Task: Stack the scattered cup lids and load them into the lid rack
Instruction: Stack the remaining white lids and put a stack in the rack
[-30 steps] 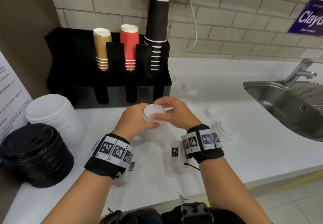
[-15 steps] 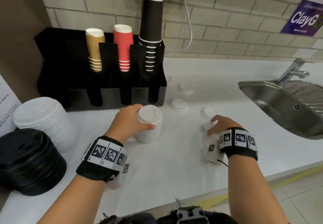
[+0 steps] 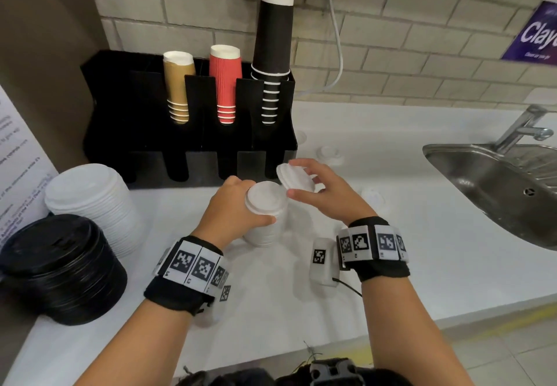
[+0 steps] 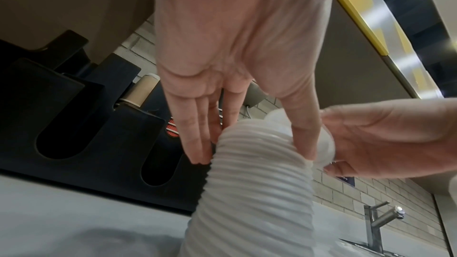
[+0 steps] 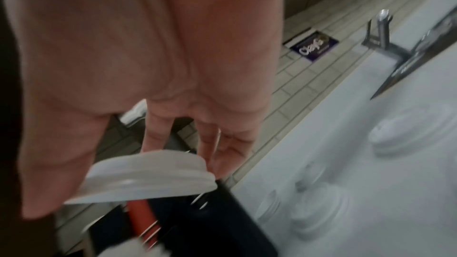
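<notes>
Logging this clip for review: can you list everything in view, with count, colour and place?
small lid stack: one, white, counter centre, gripped by left hand
lid in hand: one, white, tilted above that stack
loose lids: at least two, white, scattered on the counter toward the sink
large white lid stack: one, counter left
black lid stack: one, front left
rack: one, black, against the wall
cup stacks: three, tan, red, black, upside down in the rack
sink: one, steel, right, with tap
sign: one, purple, on the brick wall
left hand: grip round the small stack
right hand: pinches the single lid
</notes>
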`<state>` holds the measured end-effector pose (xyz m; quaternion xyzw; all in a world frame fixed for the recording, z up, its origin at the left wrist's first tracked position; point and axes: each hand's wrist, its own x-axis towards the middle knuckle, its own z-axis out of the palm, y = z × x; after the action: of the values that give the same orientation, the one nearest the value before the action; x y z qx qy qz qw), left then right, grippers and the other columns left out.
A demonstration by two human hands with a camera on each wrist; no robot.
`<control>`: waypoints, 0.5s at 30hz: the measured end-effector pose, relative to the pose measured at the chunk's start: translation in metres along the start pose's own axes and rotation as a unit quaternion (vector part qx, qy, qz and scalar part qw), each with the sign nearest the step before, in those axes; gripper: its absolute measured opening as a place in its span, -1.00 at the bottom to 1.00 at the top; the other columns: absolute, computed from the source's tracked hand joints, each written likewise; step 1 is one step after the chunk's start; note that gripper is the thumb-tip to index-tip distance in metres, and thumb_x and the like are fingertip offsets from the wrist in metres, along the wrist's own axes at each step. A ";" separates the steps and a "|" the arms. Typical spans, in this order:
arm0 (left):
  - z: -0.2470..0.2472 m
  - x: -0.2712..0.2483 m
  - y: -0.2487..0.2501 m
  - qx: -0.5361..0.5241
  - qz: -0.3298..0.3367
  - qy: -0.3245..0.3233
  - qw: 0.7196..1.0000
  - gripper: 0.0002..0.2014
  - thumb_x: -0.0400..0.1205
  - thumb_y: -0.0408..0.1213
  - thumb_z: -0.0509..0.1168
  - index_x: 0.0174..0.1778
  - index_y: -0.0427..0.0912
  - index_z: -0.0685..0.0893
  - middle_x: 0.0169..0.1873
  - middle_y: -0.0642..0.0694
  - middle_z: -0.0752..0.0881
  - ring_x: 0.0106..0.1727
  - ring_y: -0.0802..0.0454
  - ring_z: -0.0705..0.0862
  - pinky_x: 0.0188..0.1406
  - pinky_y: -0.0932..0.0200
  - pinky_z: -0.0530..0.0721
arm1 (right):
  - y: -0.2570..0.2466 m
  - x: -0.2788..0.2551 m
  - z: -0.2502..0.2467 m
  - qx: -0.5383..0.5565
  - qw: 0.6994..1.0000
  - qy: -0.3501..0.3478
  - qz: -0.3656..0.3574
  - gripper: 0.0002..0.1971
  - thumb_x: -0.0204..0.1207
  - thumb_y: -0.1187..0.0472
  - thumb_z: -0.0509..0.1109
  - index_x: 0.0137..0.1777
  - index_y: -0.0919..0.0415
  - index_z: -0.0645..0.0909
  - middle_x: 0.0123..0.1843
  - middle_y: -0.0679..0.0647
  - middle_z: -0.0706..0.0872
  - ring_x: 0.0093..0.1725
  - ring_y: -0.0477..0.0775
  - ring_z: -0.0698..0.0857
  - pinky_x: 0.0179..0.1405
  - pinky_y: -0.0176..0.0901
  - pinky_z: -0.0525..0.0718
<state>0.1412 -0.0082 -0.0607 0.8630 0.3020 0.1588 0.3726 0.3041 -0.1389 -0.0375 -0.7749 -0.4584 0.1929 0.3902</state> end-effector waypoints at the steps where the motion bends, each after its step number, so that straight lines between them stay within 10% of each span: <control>1: 0.000 -0.001 0.001 0.000 0.002 0.001 1.000 -0.44 0.30 -0.06 0.65 0.21 -0.01 0.65 0.10 -0.01 0.51 0.07 -0.03 0.61 0.07 0.10 0.57 | -0.003 0.000 0.005 0.010 1.000 -0.002 -0.016 -0.50 0.41 -0.02 0.56 0.33 -0.27 0.50 0.25 -0.10 0.53 0.19 -0.08 0.56 0.13 -0.23 0.58; 8: 0.000 -0.003 0.004 -0.039 -0.002 0.020 0.999 0.20 0.30 -0.10 0.67 0.71 -0.16 0.01 -0.06 0.22 0.58 0.13 0.02 0.61 0.11 0.10 0.60 | -0.010 0.002 0.025 -0.011 0.998 -0.014 -0.058 -0.43 0.30 0.10 0.67 0.29 -0.16 0.56 0.21 -0.13 0.57 0.12 -0.15 0.55 -0.07 -0.51 0.45; 15: -0.001 -0.004 0.009 -0.044 -0.025 0.025 0.998 0.33 0.33 -0.16 0.65 0.69 -0.08 -0.30 0.03 -0.06 0.70 0.06 -0.01 0.69 0.09 0.06 0.68 | -0.024 0.009 0.024 -0.131 0.987 -0.051 -0.073 -0.47 0.32 0.05 0.64 0.32 -0.14 0.64 0.26 0.00 0.52 0.32 0.04 0.45 0.36 -0.11 0.41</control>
<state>0.1407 -0.0150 -0.0538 0.8339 0.3250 0.1839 0.4065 0.2791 -0.1142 -0.0330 -0.7726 -0.5548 0.1415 0.2742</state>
